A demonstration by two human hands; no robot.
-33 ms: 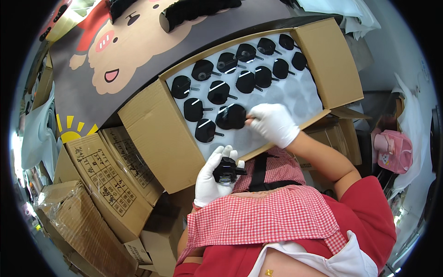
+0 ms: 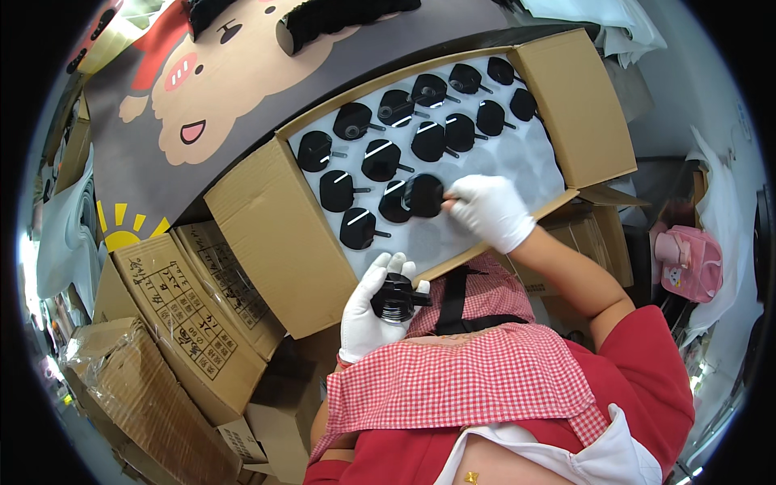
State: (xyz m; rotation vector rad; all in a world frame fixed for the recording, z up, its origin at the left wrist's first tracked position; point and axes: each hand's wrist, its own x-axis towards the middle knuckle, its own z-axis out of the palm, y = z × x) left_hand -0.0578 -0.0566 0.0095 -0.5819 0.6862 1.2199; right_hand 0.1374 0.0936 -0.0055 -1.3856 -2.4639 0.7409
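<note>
My right hand [image 2: 495,212], in a white glove with bare fingertips, pinches the short handle of a black paddle-shaped piece [image 2: 424,196]. That piece hangs over the open cardboard box and partly overlaps another black piece [image 2: 394,202] lying in it. Below the box's near edge, my gloved left hand [image 2: 365,314] is closed around a stack of the same black pieces [image 2: 394,297], handles pointing right. Inside the box, several glossy black pieces [image 2: 381,160] lie in rows on a white translucent sheet [image 2: 477,226], each with a small handle toward the right.
The cardboard box [image 2: 263,242] has flaps folded outward at left and right. Behind it spreads a grey mat [image 2: 267,97] with a cartoon print and black fuzzy rolls [image 2: 347,23]. More cartons [image 2: 190,311] stand at the left; a pink bag [image 2: 691,263] is at the right.
My right hand has moved slightly right with the black piece, uncovering more of the piece lying beneath it. My left hand keeps its stack nearly in place.
</note>
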